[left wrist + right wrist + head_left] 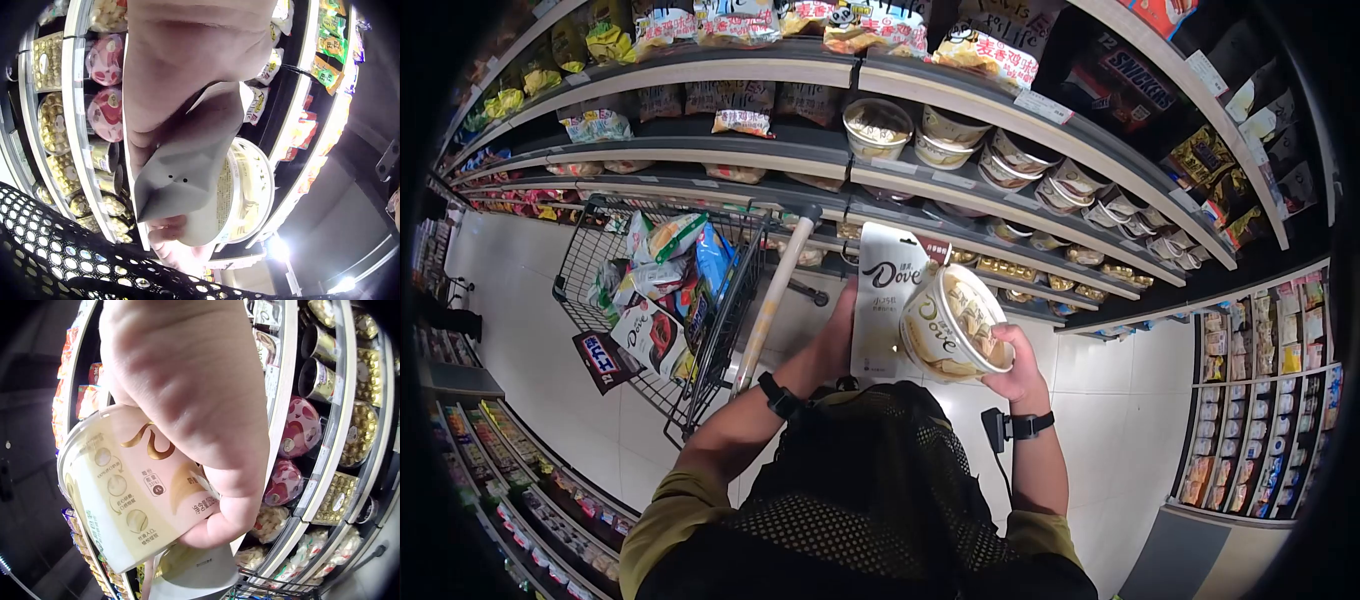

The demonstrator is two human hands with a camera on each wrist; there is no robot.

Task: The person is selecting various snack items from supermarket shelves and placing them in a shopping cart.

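Head view, left hand: the left hand (837,325) grips the left edge of the white Dove pouch (878,310), fingers mostly hidden behind it.
Head view, right hand: the right hand (1020,372) pinches the Dove tub (930,335) at its right side, thumb by the rim.
Head view, pouch and tub: pouch upright, tub tilted just right of it, overlapping its lower right edge.
Head view, cart: left of the pouch, the shopping cart (572,265) holds mixed packets (668,238); a dark red packet (605,362) is at its lower left edge.
Head view, shelves: clear-topped bowls (880,125) stand along the front edge of a shelf (790,160).
Left wrist view, grip: the left hand bends the pouch's near end; tub behind, to the right. Fingertips show below; whose, I cannot tell.
Left wrist view, shelves: round red packs and gold-wrapped sweets (54,123) at the left.
Right wrist view, grip: the right hand is curled round the tub's side; the pouch shows below.
Right wrist view, shelves: red packs (300,428) right of the hand.
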